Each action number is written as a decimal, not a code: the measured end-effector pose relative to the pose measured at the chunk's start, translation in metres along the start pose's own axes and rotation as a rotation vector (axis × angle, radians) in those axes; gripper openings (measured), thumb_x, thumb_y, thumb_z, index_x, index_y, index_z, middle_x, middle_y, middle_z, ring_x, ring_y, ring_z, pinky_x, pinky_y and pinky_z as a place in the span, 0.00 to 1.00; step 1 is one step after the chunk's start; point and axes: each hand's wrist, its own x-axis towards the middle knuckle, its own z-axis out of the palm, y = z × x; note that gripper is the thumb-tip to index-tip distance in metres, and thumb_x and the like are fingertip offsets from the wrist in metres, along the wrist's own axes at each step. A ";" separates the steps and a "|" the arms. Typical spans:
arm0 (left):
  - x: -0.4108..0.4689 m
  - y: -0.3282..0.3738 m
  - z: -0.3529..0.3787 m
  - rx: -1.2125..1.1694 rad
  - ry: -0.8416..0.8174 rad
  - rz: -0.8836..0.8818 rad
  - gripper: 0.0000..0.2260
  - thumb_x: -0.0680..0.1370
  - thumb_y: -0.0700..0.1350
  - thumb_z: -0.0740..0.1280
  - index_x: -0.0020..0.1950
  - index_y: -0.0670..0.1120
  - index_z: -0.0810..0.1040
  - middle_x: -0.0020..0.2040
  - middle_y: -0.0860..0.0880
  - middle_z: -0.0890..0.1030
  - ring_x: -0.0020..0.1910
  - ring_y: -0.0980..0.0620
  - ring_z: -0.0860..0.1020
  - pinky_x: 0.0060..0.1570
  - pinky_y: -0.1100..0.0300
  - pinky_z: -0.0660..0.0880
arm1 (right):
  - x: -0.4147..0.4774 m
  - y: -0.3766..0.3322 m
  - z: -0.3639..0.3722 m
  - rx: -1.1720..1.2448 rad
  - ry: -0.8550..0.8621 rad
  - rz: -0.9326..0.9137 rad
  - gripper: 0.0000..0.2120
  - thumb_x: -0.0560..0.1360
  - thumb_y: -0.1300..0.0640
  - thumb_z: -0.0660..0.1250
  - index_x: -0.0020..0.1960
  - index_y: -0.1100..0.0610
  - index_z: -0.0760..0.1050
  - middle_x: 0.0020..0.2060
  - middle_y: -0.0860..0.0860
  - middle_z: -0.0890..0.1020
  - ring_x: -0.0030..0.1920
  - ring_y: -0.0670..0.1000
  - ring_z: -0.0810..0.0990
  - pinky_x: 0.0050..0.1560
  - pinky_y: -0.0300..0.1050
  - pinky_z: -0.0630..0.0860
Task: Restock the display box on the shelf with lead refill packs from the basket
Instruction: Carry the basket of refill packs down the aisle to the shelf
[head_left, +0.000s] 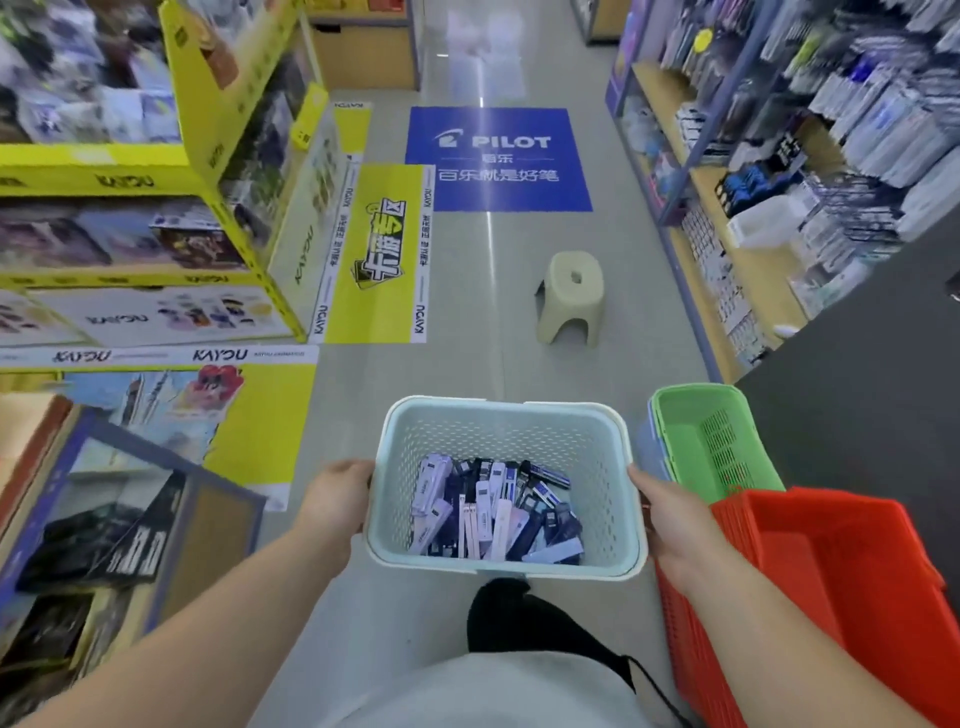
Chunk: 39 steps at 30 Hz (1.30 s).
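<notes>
A pale blue perforated basket (506, 415) is held in front of me above the aisle floor. Several lead refill packs (493, 512) in white, navy and black lie piled in its bottom. My left hand (340, 493) grips the basket's left rim. My right hand (670, 506) grips its right rim. The stationery shelf (769, 208) runs along the right side of the aisle, packed with hanging packs; I cannot tell which display box on it is the task's.
A beige plastic stool (571, 296) stands on the floor ahead. A green basket (711, 441) and a red basket (831, 587) sit at my right. Yellow card displays (156, 171) line the left. A blue floor sticker (498, 158) lies further down the aisle.
</notes>
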 end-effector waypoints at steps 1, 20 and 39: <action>0.018 0.019 0.010 0.000 0.026 -0.011 0.10 0.75 0.42 0.62 0.47 0.36 0.79 0.38 0.40 0.79 0.35 0.46 0.75 0.37 0.52 0.71 | 0.021 -0.018 0.005 -0.001 -0.020 0.003 0.12 0.82 0.54 0.64 0.53 0.61 0.82 0.38 0.54 0.87 0.44 0.56 0.84 0.46 0.51 0.80; 0.330 0.374 0.181 0.121 -0.073 0.084 0.09 0.81 0.43 0.63 0.43 0.44 0.79 0.41 0.43 0.82 0.39 0.45 0.78 0.38 0.57 0.73 | 0.339 -0.314 0.075 0.063 0.153 0.067 0.11 0.82 0.53 0.64 0.53 0.60 0.81 0.39 0.55 0.87 0.39 0.54 0.84 0.38 0.46 0.76; 0.559 0.708 0.432 0.428 -0.353 0.273 0.09 0.81 0.47 0.64 0.48 0.44 0.81 0.40 0.48 0.81 0.40 0.48 0.78 0.37 0.59 0.71 | 0.578 -0.529 0.048 0.317 0.467 0.128 0.12 0.82 0.51 0.64 0.54 0.58 0.82 0.44 0.58 0.87 0.46 0.59 0.84 0.55 0.58 0.79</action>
